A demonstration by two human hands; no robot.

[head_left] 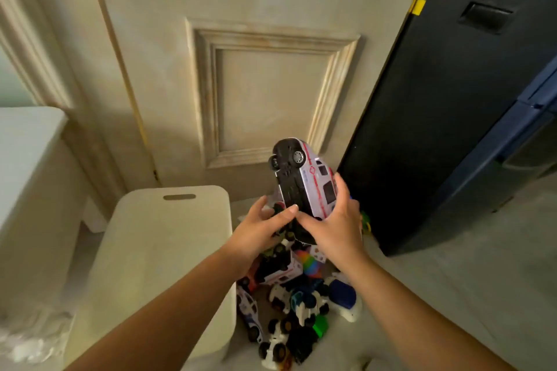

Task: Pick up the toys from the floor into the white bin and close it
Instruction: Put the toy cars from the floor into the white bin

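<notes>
The left hand [259, 227] and right hand [339, 224] are gripping an upended red-striped white plastic toy van [313, 181], with the lidded white plastic bin [156, 250] lying nearer the left.

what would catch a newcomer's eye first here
The white toy van, held up in the middle with its black underside showing, gripped by the left hand and right hand. Below them lies a jumbled pile of toy cars, with a pale lid to its left.
</notes>
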